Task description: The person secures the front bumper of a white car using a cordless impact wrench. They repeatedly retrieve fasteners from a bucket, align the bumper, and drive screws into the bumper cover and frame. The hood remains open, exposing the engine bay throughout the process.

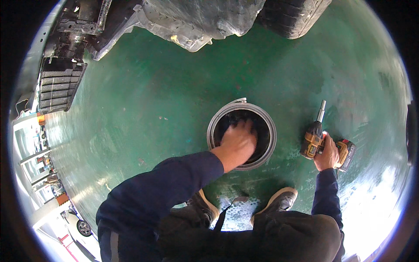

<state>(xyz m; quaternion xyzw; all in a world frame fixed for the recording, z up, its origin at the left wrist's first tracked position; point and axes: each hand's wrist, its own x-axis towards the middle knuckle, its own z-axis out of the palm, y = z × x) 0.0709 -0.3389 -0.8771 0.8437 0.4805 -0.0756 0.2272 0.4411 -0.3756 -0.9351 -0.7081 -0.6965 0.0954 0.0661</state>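
Observation:
My left hand (239, 142) reaches over the near rim of a round container (274, 134) with a metal rim and a dark inside. Its fingers are down in the dark opening, partly blurred, and what they touch there is hidden. A metal band end sticks up at the container's far edge. To the right, my right hand (327, 154) grips the handle of a yellow and black cordless impact wrench (312, 140). A long silver socket (321, 111) on its nose points away from me. The wrench's battery pack (348, 155) lies to the right of my fingers.
A raised vehicle's worn plastic underside liner (190, 29) and a tyre (291, 16) are at the far side. Dark ribbed vehicle trim (59, 86) hangs at the far left. My shoes (281, 199) stand on the green floor (157, 91) near the container. A parked car (78, 226) is at lower left.

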